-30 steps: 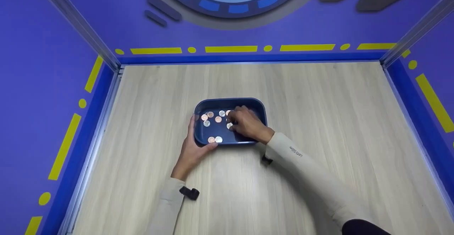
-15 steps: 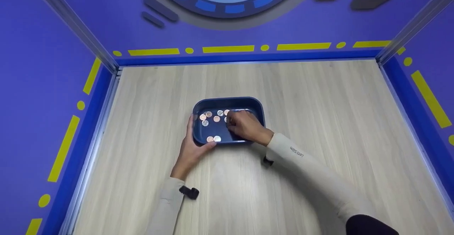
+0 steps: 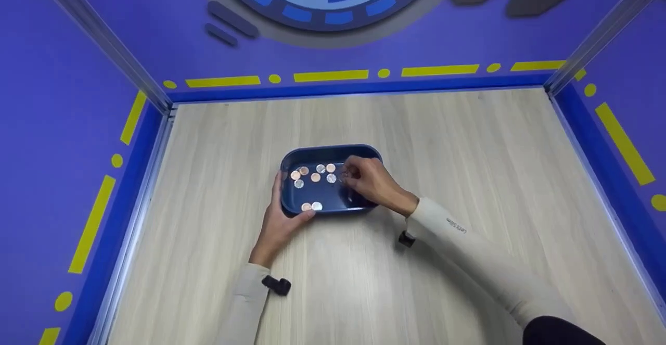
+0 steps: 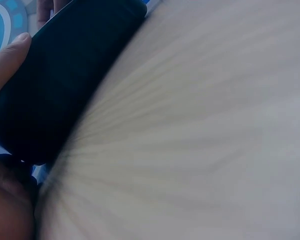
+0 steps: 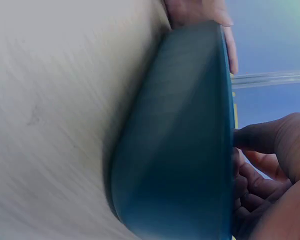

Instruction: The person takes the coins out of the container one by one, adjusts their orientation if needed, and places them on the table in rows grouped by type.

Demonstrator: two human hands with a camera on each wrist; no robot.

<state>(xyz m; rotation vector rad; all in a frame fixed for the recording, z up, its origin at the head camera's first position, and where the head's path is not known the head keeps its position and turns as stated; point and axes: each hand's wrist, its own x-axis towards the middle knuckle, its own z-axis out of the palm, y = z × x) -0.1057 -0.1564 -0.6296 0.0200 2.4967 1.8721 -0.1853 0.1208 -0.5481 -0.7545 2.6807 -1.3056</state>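
1. Where the wooden table [image 3: 468, 178] shows its pale grain, a dark blue tray [image 3: 364, 152] is set near the middle, a little toward the person's left, with its long side across the view.
2. Copper and silver coins [image 3: 315, 177] are scattered flat on the tray floor, most in a loose row toward the far wall and two side by side at the near wall [image 3: 311, 206].
3. The right hand [image 3: 372, 182] is held over the right part of the tray, with fingers curled down and the fingertips drawn together at a coin [image 3: 344, 177]; whether that coin is truly pinched or only touched cannot be told, as it is blurred in the head view.
4. Just left of those fingertips, one silver coin [image 3: 331, 178] lies free on the floor of the tray.
5. The left hand [image 3: 278, 220] is wrapped about the tray's left near corner, with the thumb on the near rim and fingers laid along the left wall, so the tray is gripped and steadied.
6. In the left wrist view, the tray's outer wall [image 4: 65, 75] is seen pressed against the palm [image 4: 5, 200].
7. As a judgement, the pick would be done best with the tray kept pinned by the left hand and one coin tipped up on its edge by a fingertip before it is squeezed.
8. Purple walls [image 3: 62, 126] with yellow dashes are set around the table.
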